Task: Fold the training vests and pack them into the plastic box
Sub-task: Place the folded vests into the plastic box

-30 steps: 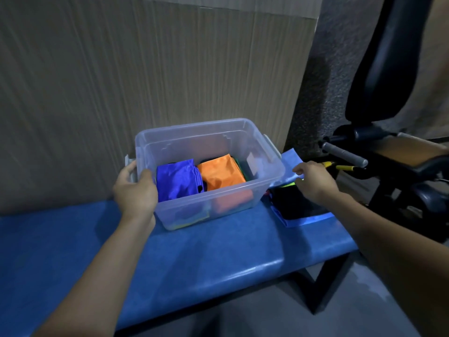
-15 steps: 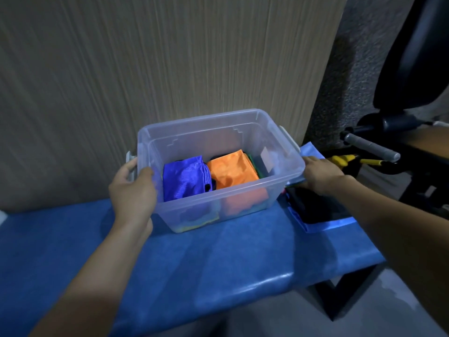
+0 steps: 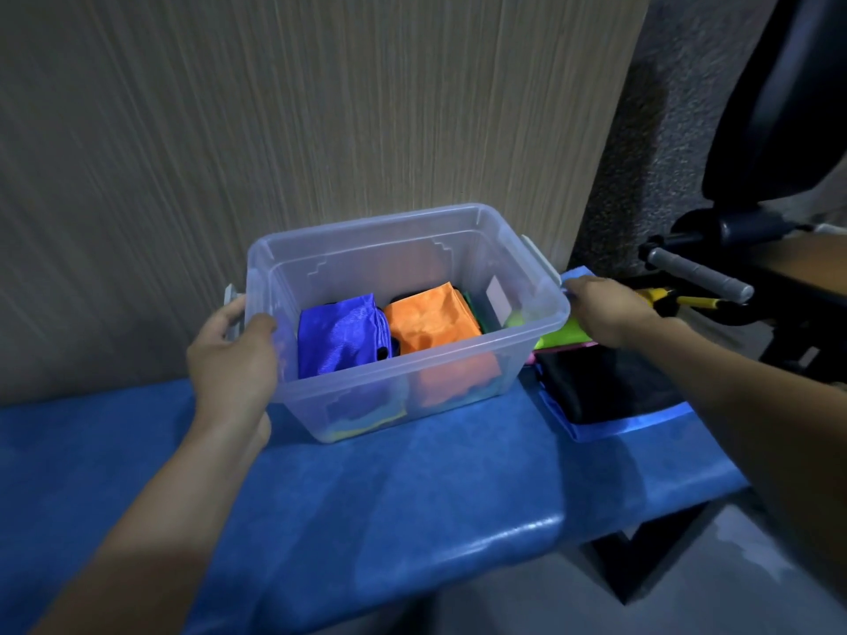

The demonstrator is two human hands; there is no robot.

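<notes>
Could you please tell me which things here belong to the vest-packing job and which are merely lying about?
Part of the job:
plastic box, held at both ends by left hand and right hand
blue vest and orange vest, folded inside
stack of folded fabric beside the box
blue bench

Lying about:
exercise machine
grey handle

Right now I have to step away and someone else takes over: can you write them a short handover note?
Left hand: grips the left end of the plastic box, thumb over the rim.
Right hand: at the box's right handle; whether it grips cannot be seen.
The box stands on the blue bench, lid off.
Done: folded blue vest and orange vest lie side by side inside, with more colours beneath.
Left: a stack of folded cloth, black on top, sits on the bench right of the box, possibly still to pack.
</notes>
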